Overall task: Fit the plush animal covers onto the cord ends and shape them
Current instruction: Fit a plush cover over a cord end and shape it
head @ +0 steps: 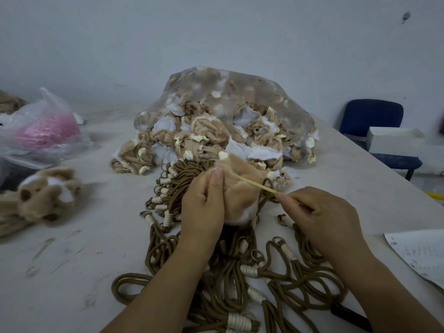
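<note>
Plush cover [240, 195], tan w/ a white underside, sits centre frame, just above the brown cords [240, 272] heaped on the tabletop [96, 236]. Left hand [204, 207] wraps it from the left, grip closed round the fabric, thumb up on top. Right hand [319, 212] pinches a thin wooden stick [257, 185], grip closed on its near end; the far end meets the cover near that thumb.

Step in hand, as I read it: shaping, i.e. poking out an ear or corner. Can't tell if a cord end is inside; hidden. Next move prob. needs light pushes so the stick doesn't pierce the fabric, w/ the left hand bracing.

Behind, upper centre: clear bag of covers [228, 116]. Far left: finished plush [48, 193]. Lower right: paper sheet [420, 255] w/ print, too small to read. No brands seen.
</note>
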Available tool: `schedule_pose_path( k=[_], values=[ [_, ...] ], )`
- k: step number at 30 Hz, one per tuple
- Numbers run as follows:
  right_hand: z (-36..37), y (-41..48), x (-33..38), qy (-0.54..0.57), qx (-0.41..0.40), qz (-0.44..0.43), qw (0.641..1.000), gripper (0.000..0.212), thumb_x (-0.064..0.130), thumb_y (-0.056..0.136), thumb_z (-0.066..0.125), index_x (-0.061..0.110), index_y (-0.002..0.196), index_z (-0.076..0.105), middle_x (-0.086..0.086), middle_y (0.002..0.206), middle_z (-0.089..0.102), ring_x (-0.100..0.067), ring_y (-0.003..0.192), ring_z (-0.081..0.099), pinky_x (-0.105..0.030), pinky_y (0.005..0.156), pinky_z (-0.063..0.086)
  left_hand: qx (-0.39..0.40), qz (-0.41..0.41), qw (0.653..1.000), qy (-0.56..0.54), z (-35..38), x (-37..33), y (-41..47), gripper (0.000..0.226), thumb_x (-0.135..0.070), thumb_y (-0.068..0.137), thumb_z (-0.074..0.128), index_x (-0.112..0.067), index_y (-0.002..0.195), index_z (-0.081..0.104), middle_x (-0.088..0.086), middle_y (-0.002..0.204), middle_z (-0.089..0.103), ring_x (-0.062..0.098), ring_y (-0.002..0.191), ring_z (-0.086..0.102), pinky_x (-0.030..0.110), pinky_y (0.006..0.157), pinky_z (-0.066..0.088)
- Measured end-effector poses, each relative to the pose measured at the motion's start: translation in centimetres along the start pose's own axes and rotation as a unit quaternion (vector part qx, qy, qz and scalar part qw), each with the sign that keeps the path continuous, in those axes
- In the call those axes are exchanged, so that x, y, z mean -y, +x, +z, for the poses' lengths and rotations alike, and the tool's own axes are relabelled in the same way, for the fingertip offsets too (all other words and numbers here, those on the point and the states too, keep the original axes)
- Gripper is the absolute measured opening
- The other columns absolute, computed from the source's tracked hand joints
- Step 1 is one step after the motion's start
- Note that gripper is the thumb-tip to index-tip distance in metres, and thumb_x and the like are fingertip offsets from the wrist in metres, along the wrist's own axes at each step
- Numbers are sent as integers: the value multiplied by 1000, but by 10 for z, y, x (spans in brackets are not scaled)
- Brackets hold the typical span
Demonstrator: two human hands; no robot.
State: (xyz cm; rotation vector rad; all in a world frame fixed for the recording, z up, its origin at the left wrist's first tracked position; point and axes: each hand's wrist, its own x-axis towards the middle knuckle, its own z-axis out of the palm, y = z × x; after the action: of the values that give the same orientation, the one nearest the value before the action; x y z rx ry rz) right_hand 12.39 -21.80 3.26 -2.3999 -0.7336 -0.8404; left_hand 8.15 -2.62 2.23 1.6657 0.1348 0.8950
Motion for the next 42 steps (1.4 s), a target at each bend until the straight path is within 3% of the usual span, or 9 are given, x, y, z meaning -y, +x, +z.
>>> schedule_pose_path(
  k=[8, 13, 17, 21, 23, 26, 31, 38, 42],
  values=[
    [9, -2, 13, 34, 36, 31, 998, 57, 65, 86, 25, 31, 82, 70, 11, 73, 65, -6, 65, 57, -24, 54, 45, 173, -25, 982, 71, 9, 1, -10, 21, -46, 87, 66, -26, 80, 61, -3, 92, 61, 0, 80, 57, 12, 67, 44],
    [9, 0, 13, 183, 50, 134, 973, 47, 66, 85, 34, 32, 83, 65, 7, 74, 64, -8, 68, 60, -38, 63, 53, 141, -42, 989, 5, 4, -1, -5, 17, -34, 95, 58, -27, 83, 67, -6, 82, 70, 8, 79, 65, 23, 70, 52],
    [5, 10, 20, 241, 116, 158, 950, 26, 62, 80, 54, 38, 86, 59, 8, 79, 61, -3, 70, 58, -21, 59, 46, 165, -34, 985, -29, 5, -4, -7, 20, -30, 98, 53, -30, 86, 68, -14, 82, 71, -1, 76, 64, 12, 65, 48],
    [6, 28, 29, 219, 223, 112, 943, 10, 38, 87, 60, 30, 82, 56, 3, 86, 60, -6, 71, 54, -12, 59, 40, 147, -43, 987, -45, 5, -5, -6, 22, -30, 98, 53, -31, 82, 68, -14, 78, 70, -2, 74, 63, 12, 65, 47],
    [2, 34, 29, 320, 218, 163, 907, 14, 35, 90, 60, 25, 79, 61, 2, 75, 63, -7, 64, 55, -14, 54, 42, 128, -42, 990, -44, 4, -5, -5, 20, -32, 96, 56, -35, 80, 68, -15, 80, 69, -2, 77, 63, 15, 69, 49],
    [1, 42, 28, 534, 194, 258, 782, 19, 28, 95, 55, 15, 95, 69, 1, 66, 62, -4, 50, 54, -15, 39, 39, 107, -26, 994, 8, 4, -4, -3, 6, -35, 93, 60, -41, 90, 60, -13, 100, 64, 6, 98, 60, 31, 88, 51],
    [17, 35, 26, 652, 155, 338, 661, 21, 24, 95, 54, 9, 109, 56, 0, 64, 55, -2, 42, 40, -12, 30, 24, 19, 87, 988, 126, 7, -2, -8, 24, -33, 88, 66, -33, 101, 46, -22, 105, 39, 11, 103, 45, 28, 88, 44],
    [23, 27, 28, 724, 127, 341, 586, 39, 26, 81, 59, 10, 116, 52, -6, 73, 60, -4, 44, 45, -12, 30, 27, 26, 92, 989, 109, 11, -1, -13, 16, -27, 89, 63, -26, 87, 47, -13, 91, 45, -3, 79, 46, 8, 69, 40],
    [23, 26, 27, 704, 99, 338, 617, 12, 19, 97, 48, 11, 105, 52, 0, 54, 53, -2, 35, 39, -13, 31, 30, 91, -10, 996, -12, 12, -3, -12, 14, -25, 96, 58, -27, 85, 50, -9, 69, 59, 1, 56, 53, 14, 52, 43]
  ],
)
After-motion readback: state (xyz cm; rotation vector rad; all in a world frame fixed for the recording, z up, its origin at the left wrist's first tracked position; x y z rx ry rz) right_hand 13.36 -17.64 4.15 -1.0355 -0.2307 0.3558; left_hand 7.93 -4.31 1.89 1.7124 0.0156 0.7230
